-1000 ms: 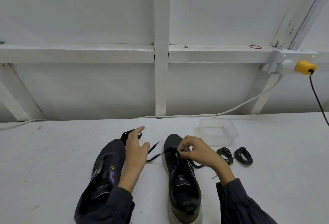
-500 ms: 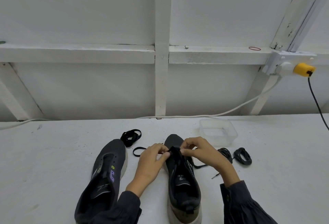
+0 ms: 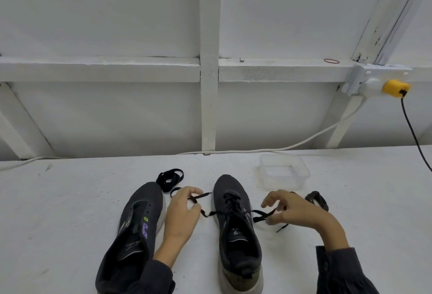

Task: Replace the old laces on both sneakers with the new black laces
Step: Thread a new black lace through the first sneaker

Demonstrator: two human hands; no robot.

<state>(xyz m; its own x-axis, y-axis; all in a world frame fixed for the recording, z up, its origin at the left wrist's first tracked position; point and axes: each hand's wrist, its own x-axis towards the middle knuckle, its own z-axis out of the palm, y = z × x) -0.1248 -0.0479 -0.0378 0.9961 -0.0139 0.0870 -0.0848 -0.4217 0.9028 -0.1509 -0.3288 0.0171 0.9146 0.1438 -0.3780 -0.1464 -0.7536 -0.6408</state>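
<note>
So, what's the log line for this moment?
left hand grips black lace | right hand grips lace | right dark sneaker partly laced

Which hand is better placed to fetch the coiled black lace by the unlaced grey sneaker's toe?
Probably left: left hand sits beside the coiled black lace; right hand is across the laced grey sneaker.

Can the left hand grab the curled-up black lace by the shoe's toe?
Probably yes, once it lets go: the left hand grips the threaded black lace of the laced dark sneaker, but the coiled black lace lies just beyond it, nothing between.
</note>
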